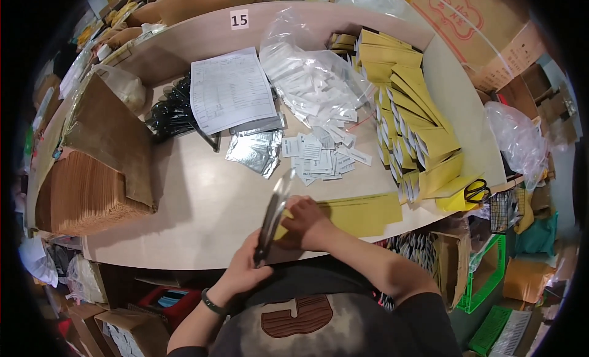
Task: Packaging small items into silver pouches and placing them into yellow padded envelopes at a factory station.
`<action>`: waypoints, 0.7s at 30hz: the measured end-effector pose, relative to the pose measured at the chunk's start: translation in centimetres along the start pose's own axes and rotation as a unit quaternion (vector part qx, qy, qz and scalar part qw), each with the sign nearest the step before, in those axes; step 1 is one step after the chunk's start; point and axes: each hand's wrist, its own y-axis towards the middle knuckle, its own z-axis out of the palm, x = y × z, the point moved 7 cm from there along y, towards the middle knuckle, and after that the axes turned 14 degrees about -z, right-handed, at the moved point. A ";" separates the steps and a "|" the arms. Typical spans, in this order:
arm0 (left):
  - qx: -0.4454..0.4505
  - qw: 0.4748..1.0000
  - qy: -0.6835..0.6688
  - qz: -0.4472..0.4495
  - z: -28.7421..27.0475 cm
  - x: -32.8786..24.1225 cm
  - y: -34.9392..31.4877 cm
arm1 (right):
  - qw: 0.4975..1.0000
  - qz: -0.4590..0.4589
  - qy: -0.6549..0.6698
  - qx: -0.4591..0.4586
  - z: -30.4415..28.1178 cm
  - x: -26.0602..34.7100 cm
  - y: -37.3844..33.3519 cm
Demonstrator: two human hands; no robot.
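silver packets (254,151), white slips (319,162) beyond yellow envelopes (365,214)

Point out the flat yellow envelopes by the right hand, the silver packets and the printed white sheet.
Flat yellow envelopes (365,214): head view, on the bare face right of the fingers.
Silver packets (253,151): head view, on the shiny top of the pile.
Printed white sheet (233,92): head view, mid-page.

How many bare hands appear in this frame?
2: the left hand holding a long black-and-silver object, and, just right of it, the right hand at flat yellow paper. No others show.
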 end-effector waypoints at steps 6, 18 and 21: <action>0.026 0.991 -0.132 -0.023 0.0 1.8 0.4 | 0.993 -0.058 0.012 0.098 -2.3 -0.2 -0.3; -0.288 0.908 0.302 0.031 -3.8 -0.2 -0.2 | 0.946 0.308 -0.023 0.093 -4.2 -0.1 -1.9; -0.371 0.842 0.389 0.050 -4.5 -0.5 -1.5 | 0.952 0.296 -0.027 0.074 -2.0 -0.4 -1.9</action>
